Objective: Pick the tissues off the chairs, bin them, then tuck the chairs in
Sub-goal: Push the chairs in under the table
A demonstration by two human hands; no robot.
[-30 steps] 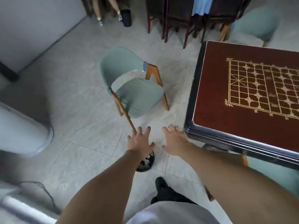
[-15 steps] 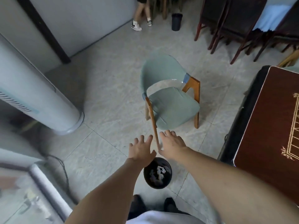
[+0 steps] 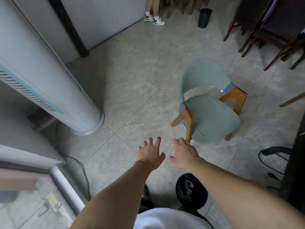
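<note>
A pale green chair [image 3: 212, 113] with orange wooden legs stands on the tiled floor at centre right; its seat is bare. A small black bin [image 3: 191, 190] with crumpled white tissues inside sits on the floor close to my feet. My left hand [image 3: 151, 154] and my right hand [image 3: 185, 152] are stretched out side by side over the floor, fingers spread, holding nothing. The right hand's fingertips lie near the chair's front left leg; I cannot tell if they touch it.
A tall white air conditioner [image 3: 49, 83] stands at the left with cables behind it. Dark wooden chairs [image 3: 267, 30] crowd the top right. A second black bin [image 3: 204, 18] and a person's legs [image 3: 154, 14] are at the back. The dark table edge [image 3: 297, 162] runs along the right.
The view has swung left: the chair and the table shifted right in frame, and the bin slid down between my forearms. Both hands stay spread and hold nothing.
</note>
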